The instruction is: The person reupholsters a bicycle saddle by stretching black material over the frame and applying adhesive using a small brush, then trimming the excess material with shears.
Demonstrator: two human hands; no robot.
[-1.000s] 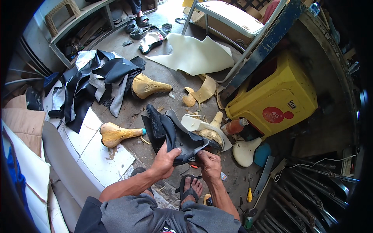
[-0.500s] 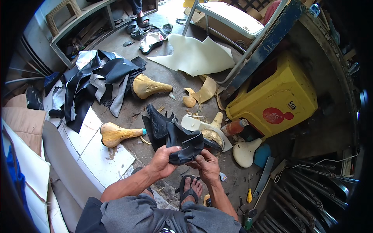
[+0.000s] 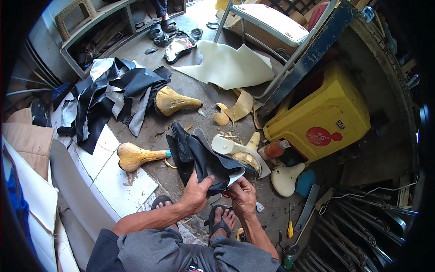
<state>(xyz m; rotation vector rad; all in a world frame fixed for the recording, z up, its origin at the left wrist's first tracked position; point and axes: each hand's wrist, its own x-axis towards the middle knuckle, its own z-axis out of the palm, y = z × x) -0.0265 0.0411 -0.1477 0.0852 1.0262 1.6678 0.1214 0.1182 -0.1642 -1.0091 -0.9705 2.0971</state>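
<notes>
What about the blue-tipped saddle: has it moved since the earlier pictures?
No: the blue-tipped saddle still lies across the edge of the white tiles, shifted neither way.

We look steeply down and forward from the wearer's head, through the left of two side-by-side fisheye cameras, with the view upright. Nearest to us, at six o'clock, lie the wearer's dark grey cloth shorts (image 3: 156, 249); beyond them, the bare left hand (image 3: 196, 192) and bare right hand (image 3: 244, 196) sit just below our centre. The big yellow plastic stool (image 3: 342, 102), toward three o'clock, is farther off, and the white-seated metal-framed chair (image 3: 272, 22) at one o'clock stands farther still. Our wide field fades to black at nine and three o'clock.
</notes>
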